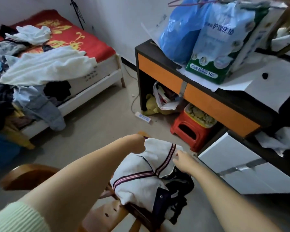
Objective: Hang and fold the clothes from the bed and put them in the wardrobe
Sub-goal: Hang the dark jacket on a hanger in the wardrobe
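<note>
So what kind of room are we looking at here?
Most likely a home bedroom: a bed with a red blanket piled with clothes, a dark cabinet stacked with bags, and a red stool beneath it.

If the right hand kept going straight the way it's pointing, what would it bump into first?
The right hand points up and left across the white striped garment, which its fingertips already seem to touch. So it would likely slide over that cloth first, toward the left hand; depth is hard to judge.

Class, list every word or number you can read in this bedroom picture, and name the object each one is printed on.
"护理床垫": pale blue pack on the desk.
"10": the same pack's green bottom band.
Smaller print on that pack: too blurred to read.
Blue label on the power strip: unreadable.
</note>
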`<state>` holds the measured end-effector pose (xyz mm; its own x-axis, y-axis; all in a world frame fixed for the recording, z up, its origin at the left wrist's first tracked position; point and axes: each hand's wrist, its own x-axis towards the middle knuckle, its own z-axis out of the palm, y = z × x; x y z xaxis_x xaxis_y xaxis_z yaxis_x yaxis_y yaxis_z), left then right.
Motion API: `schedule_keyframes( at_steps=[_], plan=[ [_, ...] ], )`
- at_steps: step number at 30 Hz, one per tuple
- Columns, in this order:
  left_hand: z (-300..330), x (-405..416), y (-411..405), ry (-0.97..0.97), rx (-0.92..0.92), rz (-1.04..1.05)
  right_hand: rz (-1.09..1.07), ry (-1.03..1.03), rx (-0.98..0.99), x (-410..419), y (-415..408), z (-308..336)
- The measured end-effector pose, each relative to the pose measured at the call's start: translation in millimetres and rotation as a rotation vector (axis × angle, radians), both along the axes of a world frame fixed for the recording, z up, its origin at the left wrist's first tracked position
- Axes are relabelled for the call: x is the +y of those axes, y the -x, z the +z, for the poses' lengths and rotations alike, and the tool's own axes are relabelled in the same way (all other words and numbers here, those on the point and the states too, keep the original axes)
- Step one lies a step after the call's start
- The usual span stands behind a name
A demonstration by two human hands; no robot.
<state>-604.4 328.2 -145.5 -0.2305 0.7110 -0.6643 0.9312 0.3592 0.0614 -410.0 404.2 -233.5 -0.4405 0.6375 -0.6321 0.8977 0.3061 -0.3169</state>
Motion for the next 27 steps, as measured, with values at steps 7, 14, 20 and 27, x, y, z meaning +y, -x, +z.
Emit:
schedule_keyframes(
  at_steps=[7, 14, 20, 27],
  plan=[
    [-148.8, -36.1, -14.7, 0.081, 0.086, 0.328, -0.384, 0.294, 0.0, -27.4, -23.8, -110.8],
    [-225.5, -57.8, -18.6, 0.045, -0.081, 0.669, -0.843, 0.607, 0.197, -59.5, -1.9, -174.0],
    [-211.0, -61.1, -5.5, 0.045, -0.102, 0.505, -1.269, 0.673, 0.312, -65.3, 10.8, -173.4],
    [-111.7, -30.9, 20.8, -0.105, -0.469, 0.728, -1.16, 0.599, 0.429, -16.1, 20.0, -77.4]
  ],
)
